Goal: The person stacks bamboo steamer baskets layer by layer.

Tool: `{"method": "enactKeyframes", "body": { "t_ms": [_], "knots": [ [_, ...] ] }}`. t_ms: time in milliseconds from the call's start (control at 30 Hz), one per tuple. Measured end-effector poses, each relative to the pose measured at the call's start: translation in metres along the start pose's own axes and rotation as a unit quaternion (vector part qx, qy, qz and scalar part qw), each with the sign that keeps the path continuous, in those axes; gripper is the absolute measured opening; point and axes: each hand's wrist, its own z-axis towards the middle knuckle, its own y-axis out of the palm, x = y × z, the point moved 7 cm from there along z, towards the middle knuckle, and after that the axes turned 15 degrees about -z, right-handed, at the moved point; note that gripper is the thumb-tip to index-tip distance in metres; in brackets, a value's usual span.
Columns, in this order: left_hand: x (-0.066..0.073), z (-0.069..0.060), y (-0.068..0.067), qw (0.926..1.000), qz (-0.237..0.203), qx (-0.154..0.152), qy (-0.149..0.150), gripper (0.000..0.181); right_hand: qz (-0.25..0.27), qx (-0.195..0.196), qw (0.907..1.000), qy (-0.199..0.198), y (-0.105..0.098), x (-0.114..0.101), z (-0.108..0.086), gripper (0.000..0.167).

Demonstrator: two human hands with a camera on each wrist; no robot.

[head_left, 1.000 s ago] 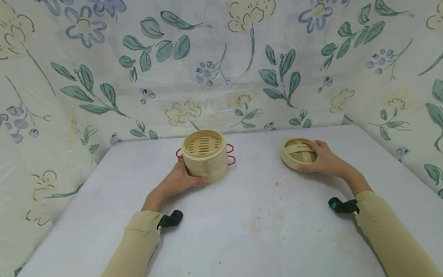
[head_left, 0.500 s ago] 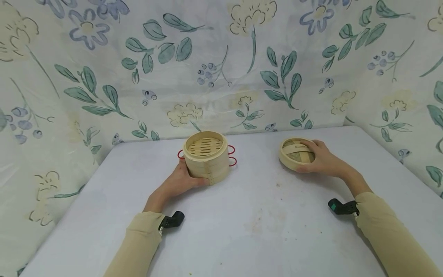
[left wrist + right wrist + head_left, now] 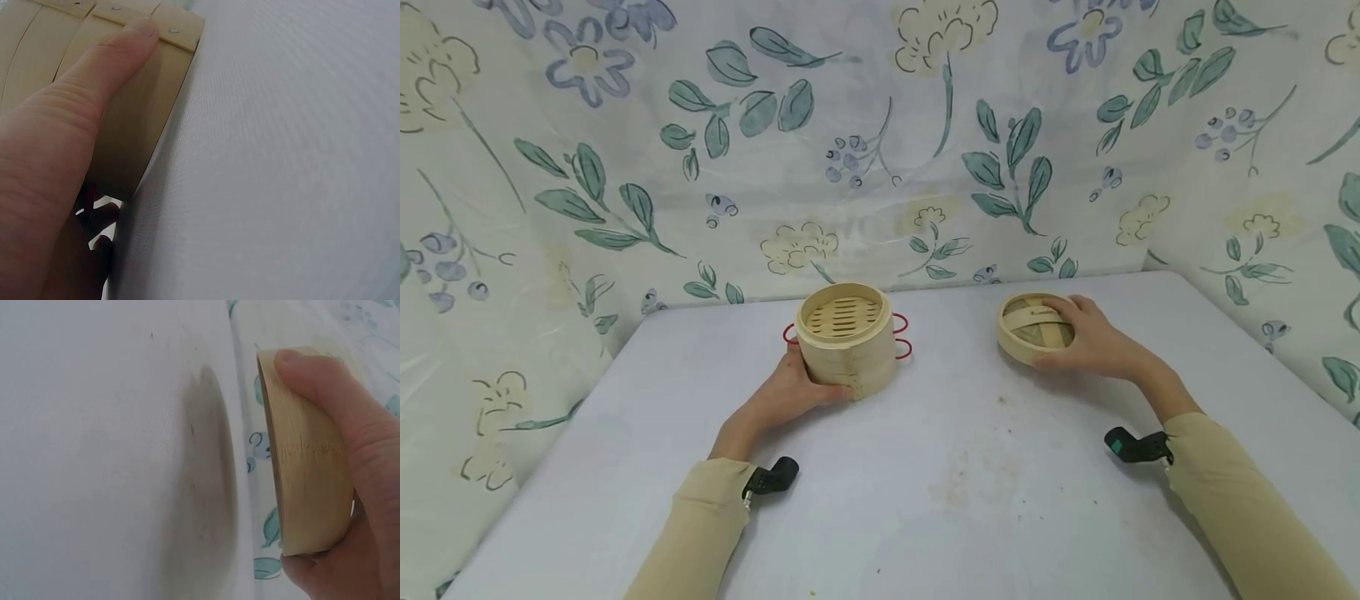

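A round bamboo steamer (image 3: 850, 358) with red loop handles stands on the table, its slatted floor showing through the uncovered top. My left hand (image 3: 782, 387) grips its lower left side. In the left wrist view the thumb (image 3: 119, 59) lies along the bamboo wall, near the small metal staples. To the right, my right hand (image 3: 1093, 342) holds the woven bamboo lid (image 3: 1033, 329) by its rim. The right wrist view has the lid (image 3: 306, 456) lifted off the table, its shadow falling on the surface below. The fingers behind the lid are partly hidden.
The white table (image 3: 925, 500) has faint brown stains and small crumbs in the middle. Behind it hangs a flowered cloth (image 3: 865, 125), which also runs along both sides. A black camera sits on each wrist, at the left cuff (image 3: 771, 477) and the right cuff (image 3: 1138, 446).
The lid in my right hand has shifted a little to the left, toward the steamer, and slightly up. My left hand and the steamer have stayed in place.
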Motion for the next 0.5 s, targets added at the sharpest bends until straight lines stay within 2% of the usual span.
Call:
{"method": "enactKeyframes", "body": {
  "t_ms": [133,367,500],
  "knots": [
    [-0.0007,0.0004,0.0003,1.0000,-0.003,-0.002,-0.002,0.101,0.000,0.000,1.0000,0.000,-0.0006,-0.0029,0.0007,0.105],
    [-0.0034,0.0001,-0.0007,0.9998,0.004,-0.001,-0.018,0.108,0.004,0.007,1.0000,0.004,0.0004,-0.0043,0.0013,0.105],
    [-0.0019,0.0008,-0.0004,0.9999,0.003,-0.004,-0.015,0.107,0.005,0.011,0.9999,0.001,0.0016,-0.0064,0.0021,0.104]
  ]
}}
